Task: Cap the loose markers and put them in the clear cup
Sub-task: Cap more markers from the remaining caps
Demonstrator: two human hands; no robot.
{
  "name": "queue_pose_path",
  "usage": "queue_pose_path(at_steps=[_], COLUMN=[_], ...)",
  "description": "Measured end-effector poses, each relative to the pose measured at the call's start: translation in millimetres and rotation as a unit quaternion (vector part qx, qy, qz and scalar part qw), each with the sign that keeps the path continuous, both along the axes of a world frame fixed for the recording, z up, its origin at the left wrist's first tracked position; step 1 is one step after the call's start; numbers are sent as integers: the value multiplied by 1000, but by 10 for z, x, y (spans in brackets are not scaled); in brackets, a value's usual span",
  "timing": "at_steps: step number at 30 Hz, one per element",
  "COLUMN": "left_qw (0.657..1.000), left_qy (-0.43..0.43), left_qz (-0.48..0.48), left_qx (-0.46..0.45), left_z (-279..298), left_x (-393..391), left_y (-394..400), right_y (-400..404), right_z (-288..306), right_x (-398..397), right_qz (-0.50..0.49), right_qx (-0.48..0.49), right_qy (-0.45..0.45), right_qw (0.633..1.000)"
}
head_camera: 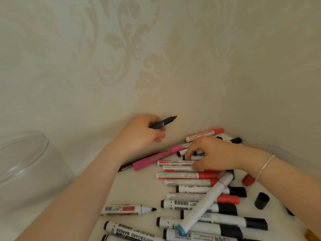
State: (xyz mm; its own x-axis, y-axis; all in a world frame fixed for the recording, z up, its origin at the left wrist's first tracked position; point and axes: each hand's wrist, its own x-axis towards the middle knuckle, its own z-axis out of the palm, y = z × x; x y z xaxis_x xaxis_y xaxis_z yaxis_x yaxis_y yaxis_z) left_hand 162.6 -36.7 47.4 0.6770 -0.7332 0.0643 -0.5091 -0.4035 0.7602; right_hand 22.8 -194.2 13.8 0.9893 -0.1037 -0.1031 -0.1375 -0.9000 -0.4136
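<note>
The left hand (144,131) is gripping a light, hard, uncapped black marker (162,122) around its middle. The right hand (212,153) is pinching at the slippery marker pile (199,192); whether it is holding one, I cannot tell.

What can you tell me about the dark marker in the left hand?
The dark marker is slim, black or dark grey, with a lighter grey band near the front. Its cap is off, so the small dark tip shows, pointing up and to the right toward the wall. It is tilted, lifted clear of the table. The left hand grips it in curled fingers, hiding its rear end. Nothing else touches it.
</note>
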Motion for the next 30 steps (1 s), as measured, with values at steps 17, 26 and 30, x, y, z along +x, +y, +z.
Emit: queue_pose_path(at_steps=[17,26,30], left_qw=[990,981,976], left_qy=[-112,-35,-13], left_qz=[-59,-145,-175], left_qx=[68,121,132], left_z=[-90,-292,-292], left_x=[-205,-483,-581], left_y=[94,73,77], right_y=[40,-170,-230], right_z=[117,144,190], right_x=[-55,-374,-526], right_qz=[-56,-179,-223], right_qx=[-34,-31,-20], right_qy=[-20,-57,-70], right_qw=[998,982,972])
